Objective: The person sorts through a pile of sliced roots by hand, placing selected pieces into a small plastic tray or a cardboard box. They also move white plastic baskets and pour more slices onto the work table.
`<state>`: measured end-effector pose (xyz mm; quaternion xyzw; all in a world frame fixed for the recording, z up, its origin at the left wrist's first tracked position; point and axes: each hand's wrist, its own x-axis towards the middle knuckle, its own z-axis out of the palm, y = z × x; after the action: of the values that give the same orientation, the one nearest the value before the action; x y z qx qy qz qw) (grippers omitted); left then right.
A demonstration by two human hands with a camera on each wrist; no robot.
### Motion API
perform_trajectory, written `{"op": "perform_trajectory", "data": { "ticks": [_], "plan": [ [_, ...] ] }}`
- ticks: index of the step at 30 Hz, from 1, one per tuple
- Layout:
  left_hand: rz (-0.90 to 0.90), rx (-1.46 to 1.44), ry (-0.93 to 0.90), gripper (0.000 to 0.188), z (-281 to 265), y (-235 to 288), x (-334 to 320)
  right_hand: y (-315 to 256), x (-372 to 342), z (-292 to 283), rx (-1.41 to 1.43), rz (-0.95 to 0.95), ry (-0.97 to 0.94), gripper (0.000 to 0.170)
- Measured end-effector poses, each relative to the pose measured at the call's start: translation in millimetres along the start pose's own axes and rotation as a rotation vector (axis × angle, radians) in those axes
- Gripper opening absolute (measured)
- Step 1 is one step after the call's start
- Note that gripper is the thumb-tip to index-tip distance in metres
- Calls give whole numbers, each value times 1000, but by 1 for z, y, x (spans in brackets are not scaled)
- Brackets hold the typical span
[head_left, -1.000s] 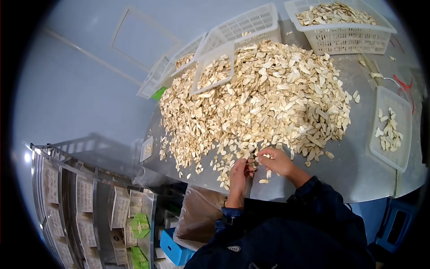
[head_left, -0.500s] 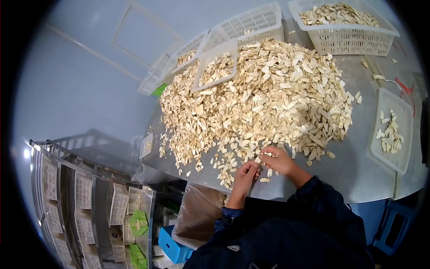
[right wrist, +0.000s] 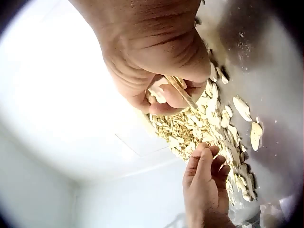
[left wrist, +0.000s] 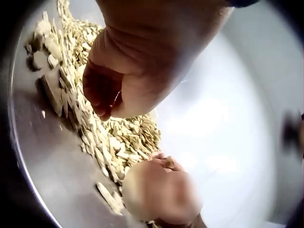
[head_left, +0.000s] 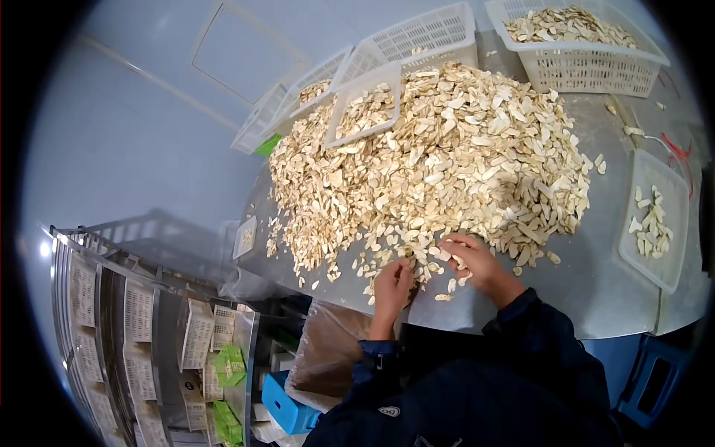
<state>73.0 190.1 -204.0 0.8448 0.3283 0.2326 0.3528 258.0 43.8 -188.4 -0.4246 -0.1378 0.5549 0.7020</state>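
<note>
A large heap of pale, dried-looking slices [head_left: 447,156] covers the table. My right hand [head_left: 472,261] is at its near edge, fingers curled round several slices [right wrist: 178,90]; one sticks out edge-on between thumb and fingers in the right wrist view. To its left, my left hand [head_left: 392,287] is over the loose slices, back of the hand up. Its thumb meets the curled fingers [left wrist: 97,90], and a thin pale line shows between them in the left wrist view. I cannot tell whether it holds anything.
White plastic baskets [head_left: 588,71] stand along the back, one filled with slices. A shallow tray [head_left: 633,249] with some slices lies at the right. Below the table's left edge are a lined bin [head_left: 328,350], a blue stool [head_left: 287,402] and a rack [head_left: 141,335] of baskets.
My hands, close together half a second ago, have moved apart: the left to the left, the right slightly right and up. Slices now show in the right hand's fingers.
</note>
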Motion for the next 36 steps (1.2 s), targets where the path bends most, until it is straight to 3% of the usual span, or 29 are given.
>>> {"op": "perform_trajectory", "data": {
  "ticks": [1, 4, 8, 12, 14, 19, 25, 28, 31, 36],
  "plan": [
    [97, 109, 109, 12, 0, 6, 3, 6, 5, -7, 124, -6, -61, 21],
    [281, 386, 121, 11, 4, 12, 17, 5, 1, -7, 281, -9, -49, 23],
    [232, 325, 75, 14, 24, 21, 21, 5, 6, -9, 262, 56, 44, 21],
    [301, 459, 40, 18, 26, 16, 28, 7, 6, -11, 160, 33, -9, 17],
    [183, 275, 4, 19, 27, -8, 30, 4, 4, -8, 138, 45, -15, 12],
    [-183, -278, -84, 24, 11, 10, 23, 10, 8, -7, 26, 43, -33, 17],
    [-261, -634, -135, 28, 13, 11, 18, 30, 20, -11, -260, -57, -11, 26],
    [-126, -651, -244, 25, 12, 28, 15, 21, 12, -3, -330, -43, -46, 28],
    [-61, -552, -224, 23, 12, 26, 16, 21, 6, 1, -304, -3, -108, 27],
    [-106, -479, -54, 19, -2, 6, 22, 13, 4, -3, -159, 62, -62, 26]
  ]
}}
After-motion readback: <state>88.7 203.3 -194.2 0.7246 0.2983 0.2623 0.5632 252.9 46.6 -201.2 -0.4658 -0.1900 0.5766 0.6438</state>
